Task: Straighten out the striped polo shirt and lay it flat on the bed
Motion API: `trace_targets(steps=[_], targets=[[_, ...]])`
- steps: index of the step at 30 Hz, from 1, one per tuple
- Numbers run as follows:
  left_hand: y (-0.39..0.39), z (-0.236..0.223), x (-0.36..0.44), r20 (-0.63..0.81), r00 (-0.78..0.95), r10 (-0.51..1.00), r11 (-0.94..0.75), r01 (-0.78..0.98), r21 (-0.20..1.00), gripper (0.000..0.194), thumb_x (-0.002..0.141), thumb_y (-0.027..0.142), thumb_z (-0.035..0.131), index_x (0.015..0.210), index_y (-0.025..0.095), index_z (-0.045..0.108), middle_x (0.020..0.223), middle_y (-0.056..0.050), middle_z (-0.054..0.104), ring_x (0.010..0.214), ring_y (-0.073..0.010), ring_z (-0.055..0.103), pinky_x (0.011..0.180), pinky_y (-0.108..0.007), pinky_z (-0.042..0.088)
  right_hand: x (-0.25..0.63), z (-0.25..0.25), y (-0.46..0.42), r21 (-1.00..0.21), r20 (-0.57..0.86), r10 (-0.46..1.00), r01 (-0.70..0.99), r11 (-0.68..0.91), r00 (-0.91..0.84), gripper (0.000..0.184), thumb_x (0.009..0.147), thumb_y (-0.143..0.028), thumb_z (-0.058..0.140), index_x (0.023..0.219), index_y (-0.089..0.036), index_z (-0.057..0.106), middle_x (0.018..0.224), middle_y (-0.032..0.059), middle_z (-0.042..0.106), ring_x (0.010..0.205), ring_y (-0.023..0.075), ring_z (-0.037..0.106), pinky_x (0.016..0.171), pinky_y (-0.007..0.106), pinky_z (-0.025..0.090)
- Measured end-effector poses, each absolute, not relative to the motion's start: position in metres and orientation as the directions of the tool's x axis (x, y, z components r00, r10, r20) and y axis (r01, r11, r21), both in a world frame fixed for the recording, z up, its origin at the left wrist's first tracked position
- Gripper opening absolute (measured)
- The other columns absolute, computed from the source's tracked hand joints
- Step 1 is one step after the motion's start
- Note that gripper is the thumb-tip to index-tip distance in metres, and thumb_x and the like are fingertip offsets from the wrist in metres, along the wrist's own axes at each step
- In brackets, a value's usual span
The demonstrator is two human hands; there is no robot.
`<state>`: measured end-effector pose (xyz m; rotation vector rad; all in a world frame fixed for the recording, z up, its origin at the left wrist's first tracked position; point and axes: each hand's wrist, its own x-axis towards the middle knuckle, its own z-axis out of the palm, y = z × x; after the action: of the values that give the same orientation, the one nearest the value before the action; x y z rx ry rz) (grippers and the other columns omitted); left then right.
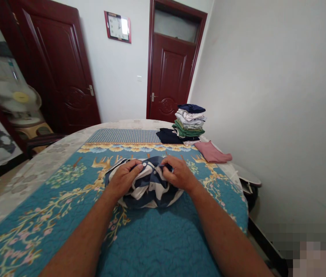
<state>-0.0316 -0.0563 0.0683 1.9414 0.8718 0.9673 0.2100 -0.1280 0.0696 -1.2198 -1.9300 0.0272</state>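
A navy-and-white striped shirt [150, 194] lies bunched up on the teal patterned quilt [157, 238], with pale buttons showing along its upper edge. My left hand [125, 176] is closed on the shirt's left part, its thumb beside a button. On the other side, my right hand [178, 174] pinches the cloth near the buttoned edge, thumb and forefinger together. The two hands are a short way apart, and the fabric between them is creased. Fingertips under the cloth are partly hidden.
A stack of folded clothes [190, 122] stands at the table's far right, with dark folded cloth [167, 135] beside it and a pink folded garment [213, 152] in front. The round table's patterned cover [15, 188] shows at the left. A stool-like object [248, 177] stands by the right wall.
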Motion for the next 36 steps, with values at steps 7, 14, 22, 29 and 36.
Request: trace_targets(steps=[7, 14, 22, 29, 36], targets=[[-0.061, 0.078, -0.033, 0.316, 0.586, 0.746, -0.566, 0.309, 0.764, 0.038, 0.097, 0.054, 0.056, 0.081, 0.021, 0.068, 0.075, 0.001, 0.063, 0.073, -0.0179, 0.057, 0.070, -0.029, 0.043, 0.192, 0.082, -0.141, -0.231, 0.611, 0.671, 0.717, 0.658, -0.419, 0.014, 0.095, -0.018, 0.058, 0.103, -0.023, 0.068, 0.103, 0.0068, 0.067, 0.099, 0.0222, 0.060, 0.091, 0.035, 0.044], [-0.067, 0.074, -0.023, 0.265, 0.638, 0.723, -0.533, 0.272, 0.801, 0.037, 0.095, 0.052, 0.056, 0.077, 0.022, 0.068, 0.072, -0.001, 0.062, 0.072, -0.0188, 0.056, 0.068, -0.029, 0.043, 0.182, 0.070, -0.136, -0.334, 0.573, 0.733, 0.712, 0.617, -0.367, 0.010, 0.092, -0.017, 0.061, 0.098, -0.023, 0.067, 0.095, 0.0049, 0.070, 0.092, 0.0208, 0.063, 0.088, 0.033, 0.046], [-0.067, 0.071, -0.024, 0.271, 0.626, 0.732, -0.531, 0.273, 0.802, 0.035, 0.095, 0.047, 0.054, 0.075, 0.022, 0.067, 0.072, 0.000, 0.062, 0.071, -0.0183, 0.056, 0.065, -0.028, 0.041, 0.174, 0.064, -0.136, -0.444, 0.595, 0.766, 0.695, 0.565, -0.243, 0.012, 0.086, -0.017, 0.063, 0.096, -0.023, 0.066, 0.094, 0.0044, 0.072, 0.089, 0.0202, 0.066, 0.085, 0.032, 0.048], [-0.064, 0.064, -0.023, 0.274, 0.621, 0.735, -0.535, 0.282, 0.796, 0.034, 0.095, 0.044, 0.053, 0.074, 0.021, 0.067, 0.071, 0.000, 0.062, 0.069, -0.0174, 0.055, 0.066, -0.028, 0.040, 0.173, 0.065, -0.136, -0.500, 0.577, 0.786, 0.664, 0.556, -0.223, 0.013, 0.085, -0.015, 0.064, 0.096, -0.023, 0.067, 0.093, 0.0028, 0.073, 0.087, 0.0184, 0.066, 0.083, 0.030, 0.048], [-0.062, 0.060, -0.021, 0.257, 0.618, 0.743, -0.506, 0.267, 0.820, 0.034, 0.095, 0.047, 0.053, 0.076, 0.022, 0.066, 0.072, 0.000, 0.062, 0.068, -0.0175, 0.054, 0.064, -0.028, 0.040, 0.177, 0.071, -0.137, -0.553, 0.494, 0.848, 0.682, 0.479, -0.195, 0.007, 0.088, -0.019, 0.065, 0.092, -0.023, 0.069, 0.086, 0.0006, 0.072, 0.079, 0.0168, 0.064, 0.076, 0.028, 0.044]])
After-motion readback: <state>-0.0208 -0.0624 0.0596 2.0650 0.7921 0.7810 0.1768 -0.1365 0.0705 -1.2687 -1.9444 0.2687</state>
